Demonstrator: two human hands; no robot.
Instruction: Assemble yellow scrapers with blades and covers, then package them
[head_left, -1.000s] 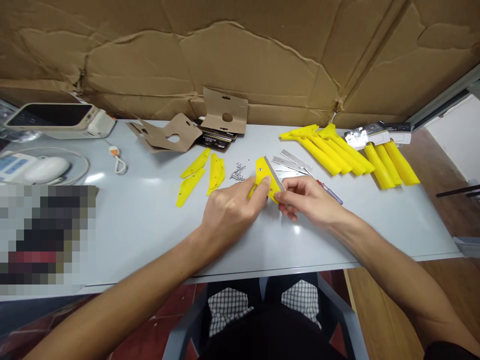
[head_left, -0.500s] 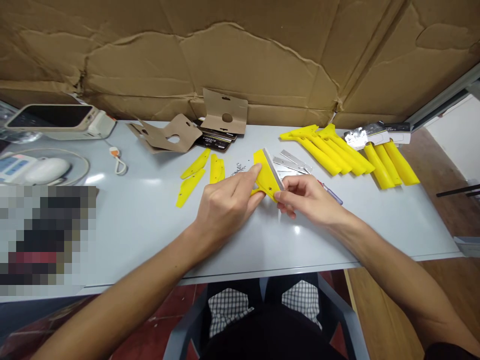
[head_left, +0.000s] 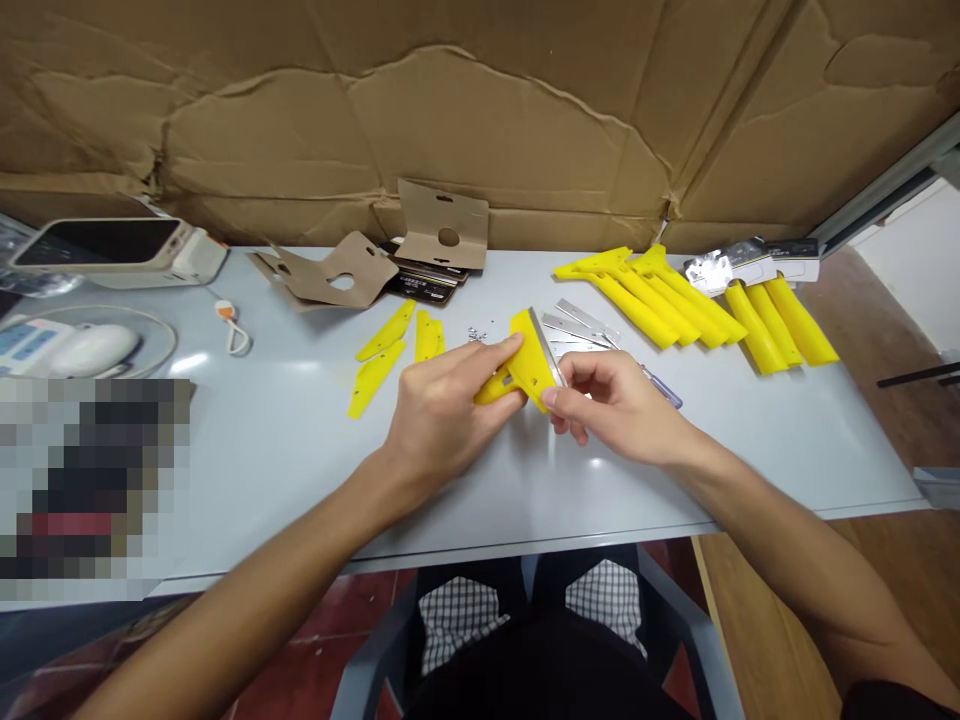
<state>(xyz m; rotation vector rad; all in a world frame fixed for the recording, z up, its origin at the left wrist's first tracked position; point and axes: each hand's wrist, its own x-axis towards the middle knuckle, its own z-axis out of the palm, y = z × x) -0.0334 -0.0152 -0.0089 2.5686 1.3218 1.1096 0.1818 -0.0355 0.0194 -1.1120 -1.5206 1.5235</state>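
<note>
A yellow scraper (head_left: 532,362) with a metal blade (head_left: 546,345) along its right edge is held over the table. My left hand (head_left: 454,405) is closed round its yellow handle, thumb on the head. The fingers of my right hand (head_left: 611,403) pinch the lower corner of the head, near a small hole. Behind my hands lie small screws (head_left: 475,334) and several loose metal blades (head_left: 581,322). Several flat yellow plates (head_left: 376,376) rest left of them. A screwdriver (head_left: 663,388) lies partly hidden behind my right hand.
Several yellow handles (head_left: 660,300) and packaged yellow scrapers (head_left: 784,325) lie at the back right. Opened brown card packaging (head_left: 444,225) stands at the back. On the left are a phone (head_left: 109,243), a white cable (head_left: 236,338) and a blurred-out dark area. Cardboard lines the rear.
The scraper has turned slightly in my hands, and more of its handle shows beside my left thumb. The whole view has shifted a little.
</note>
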